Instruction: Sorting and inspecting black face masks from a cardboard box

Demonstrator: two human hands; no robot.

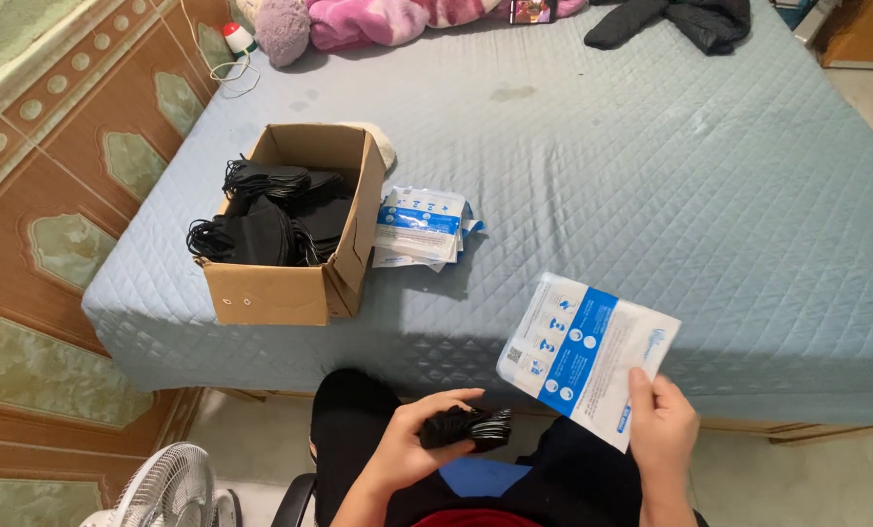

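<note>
Seen from above, a seated person works at the edge of a bed (592, 166) covered in a quilted blue-grey sheet. At far left, a white fan (168, 488) stands on the floor beside a wall of brown and green patterned tiles (56, 185). On the bed's left side sits an open cardboard box (295, 278), filled with loose black face masks (265, 215), their ear loops spilling over the rim. Just right of the box, touching its side, lies a small stack of white-and-blue flat packets (422, 226). Below, over the person's lap, the left hand (407, 449) has its fingers (456, 398) clenched around a bundle of black masks (470, 427), held low in front of the bed's edge. To the right, the right hand (663, 429) grasps a single white-and-blue pouch (585, 356) by its lower corner, thumb on the front, the pouch tilted and raised so that it overlaps the mattress edge. The box stands well apart from both hands, with bare sheet between. Along the far end of the bed lie a pink and purple plush blanket (358, 21), a phone (532, 10) and, further right, a dark garment (670, 21). A white cord (233, 73) with a red-tipped object rests near the top left corner.
</note>
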